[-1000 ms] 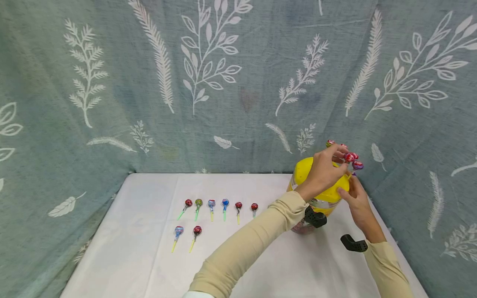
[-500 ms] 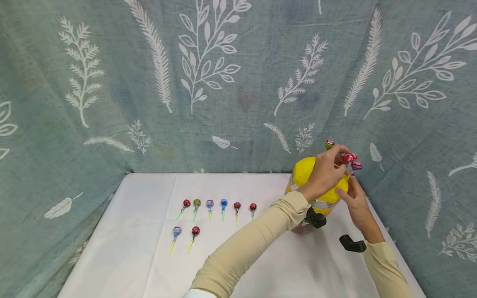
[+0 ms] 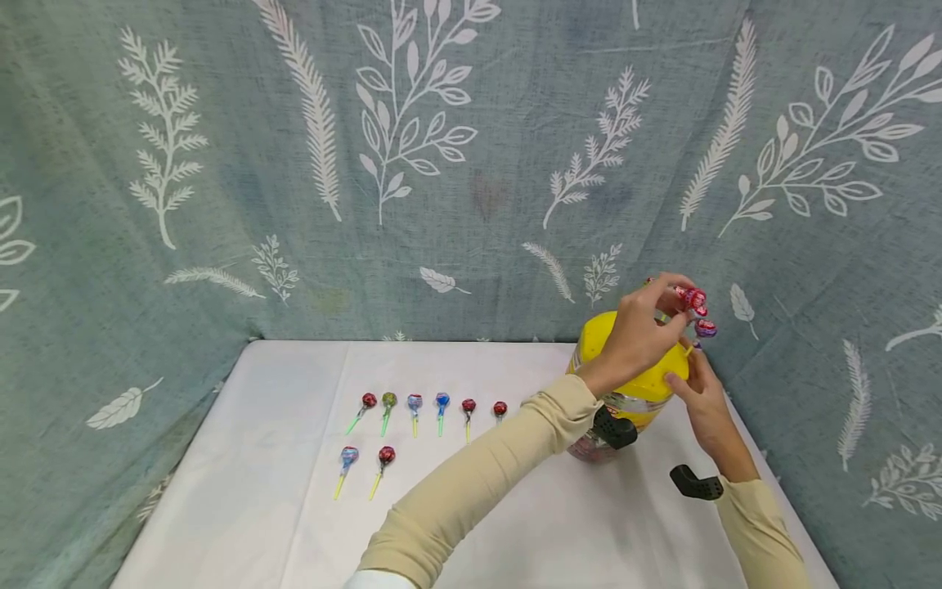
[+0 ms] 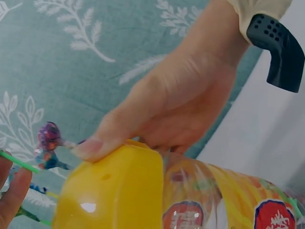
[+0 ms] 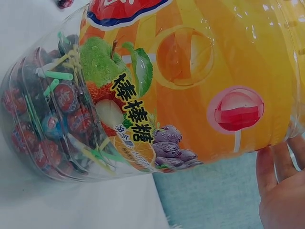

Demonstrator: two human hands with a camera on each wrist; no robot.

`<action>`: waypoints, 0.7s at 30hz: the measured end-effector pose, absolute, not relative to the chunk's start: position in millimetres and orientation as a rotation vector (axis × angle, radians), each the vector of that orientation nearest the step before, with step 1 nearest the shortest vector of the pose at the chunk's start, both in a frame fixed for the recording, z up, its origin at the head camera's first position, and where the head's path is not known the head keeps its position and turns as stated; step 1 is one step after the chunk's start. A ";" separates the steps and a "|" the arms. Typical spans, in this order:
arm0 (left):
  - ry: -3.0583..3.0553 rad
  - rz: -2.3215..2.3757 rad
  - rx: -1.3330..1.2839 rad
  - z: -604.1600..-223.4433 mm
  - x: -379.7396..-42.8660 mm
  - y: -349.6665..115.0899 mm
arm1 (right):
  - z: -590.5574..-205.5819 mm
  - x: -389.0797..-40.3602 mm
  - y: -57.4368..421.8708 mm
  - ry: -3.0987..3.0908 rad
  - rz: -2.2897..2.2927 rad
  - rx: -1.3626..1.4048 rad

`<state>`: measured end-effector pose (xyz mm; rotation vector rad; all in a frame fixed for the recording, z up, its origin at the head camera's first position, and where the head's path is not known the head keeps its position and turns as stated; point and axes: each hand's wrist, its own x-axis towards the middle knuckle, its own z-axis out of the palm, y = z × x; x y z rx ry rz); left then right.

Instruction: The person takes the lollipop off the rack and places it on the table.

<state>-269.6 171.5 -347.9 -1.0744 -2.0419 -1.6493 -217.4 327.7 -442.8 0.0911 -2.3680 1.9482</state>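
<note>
At the back right of the table stands a tilted lollipop jar (image 3: 598, 448) with a yellow lid (image 3: 599, 334). Several wrapped lollipops stick out around the lid, a purple one (image 3: 705, 328) among them. My left hand (image 3: 634, 334) reaches over the lid. In the left wrist view its fingers pinch a green lollipop stick (image 4: 21, 163); a red lollipop (image 3: 694, 300) shows at the fingertips in the head view. My right hand (image 3: 710, 405) grips the jar near its top, thumb on the lid, fingers behind. Lollipops (image 5: 47, 124) fill the bottom of the clear jar.
On the white cloth (image 3: 221, 491), lollipops lie in two rows left of the jar. The back row includes a green one (image 3: 388, 401); the front row has a blue one (image 3: 349, 456) and a red one (image 3: 386, 455). Patterned grey-green curtains (image 3: 471, 164) surround the table.
My left hand has risen slightly, and the red lollipop at its fingertips has moved up a little. The hand now mostly covers the green-headed lollipop behind it. My right hand stays on the jar.
</note>
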 end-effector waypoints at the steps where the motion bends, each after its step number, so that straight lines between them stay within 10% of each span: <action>1: -2.039 -1.650 -1.070 -346.9 -268.8 168.9 | -442.7 -217.4 327.6 -2.366 1.950 0.095; 21: -2.058 -1.772 -0.995 -351.5 -250.2 116.2 | -443.3 -215.4 328.9 -2.371 1.946 0.137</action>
